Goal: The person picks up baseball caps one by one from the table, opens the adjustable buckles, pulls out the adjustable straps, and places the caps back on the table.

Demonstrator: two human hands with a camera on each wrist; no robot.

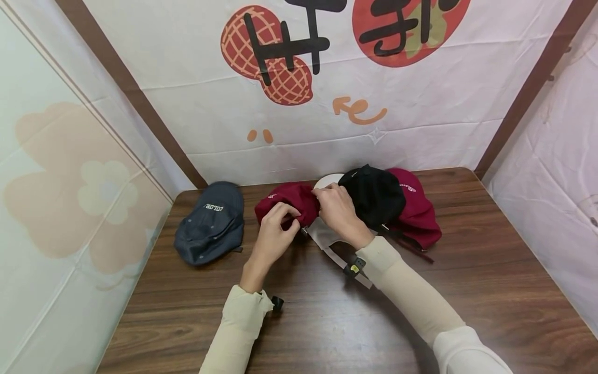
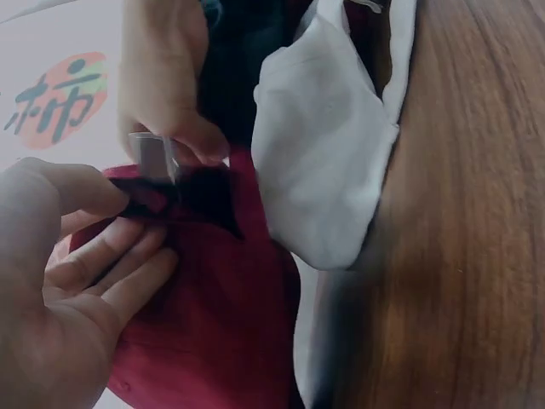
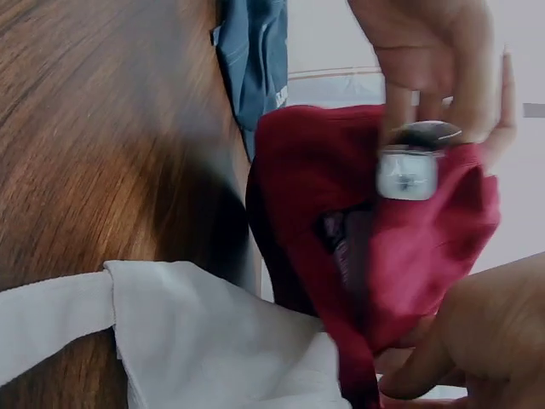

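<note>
A dark red cap (image 1: 291, 200) is held between both hands at the table's back edge. My left hand (image 1: 275, 234) pinches its back strap, where a metal buckle (image 3: 407, 174) shows in the right wrist view. With thumb and fingers my right hand (image 1: 336, 208) grips the opposite edge of the same cap. The cap's opening faces me, and a dark label (image 3: 339, 239) is visible inside. Beside it a white cap (image 2: 324, 153) lies partly under my right hand, its loose strap (image 1: 336, 259) trailing over the table.
A black cap (image 1: 374, 195) and another dark red cap (image 1: 416, 208) overlap to the right of the white one. At the left lies a navy cap (image 1: 210, 223). The wooden table (image 1: 317, 322) ends at a printed cloth wall (image 1: 299, 145).
</note>
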